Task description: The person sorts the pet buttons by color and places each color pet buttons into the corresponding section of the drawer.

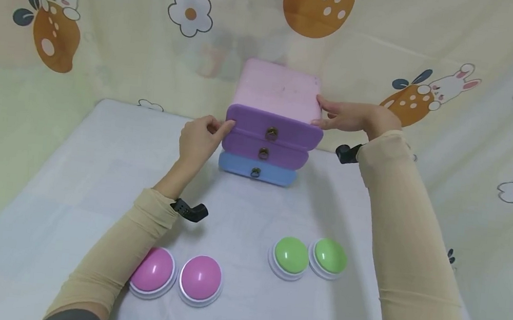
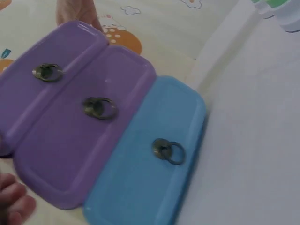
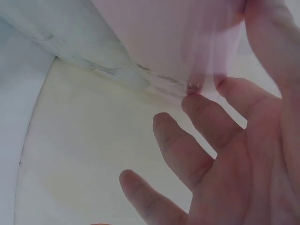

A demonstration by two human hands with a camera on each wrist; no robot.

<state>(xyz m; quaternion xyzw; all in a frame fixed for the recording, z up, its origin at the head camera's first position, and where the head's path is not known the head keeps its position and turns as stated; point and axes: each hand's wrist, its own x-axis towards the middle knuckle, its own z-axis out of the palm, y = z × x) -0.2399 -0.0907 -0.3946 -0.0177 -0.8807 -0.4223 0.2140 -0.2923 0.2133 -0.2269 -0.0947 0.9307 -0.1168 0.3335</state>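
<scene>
A small chest of drawers (image 1: pixel 282 88) has a pink body, two purple fronts and a blue bottom front (image 2: pixel 150 136). Each front carries a small ring pull. At the left end of the top purple drawer front (image 1: pixel 251 121) is my left hand (image 1: pixel 198 139), one fingertip touching its edge and the other fingers loosely bent. My right hand (image 1: pixel 358 117) reaches in from the other side, fingertips against the pink side wall. Its fingers are spread and nearly straight in the right wrist view. The three fronts appear closed.
Two pink domed push buttons (image 1: pixel 201 278) with white bases sit at the front left of the white tabletop (image 1: pixel 251 216), one partly behind my left sleeve. Two green domed push buttons (image 1: pixel 291 256) sit to the right. A patterned curtain (image 1: pixel 133 45) hangs behind the chest.
</scene>
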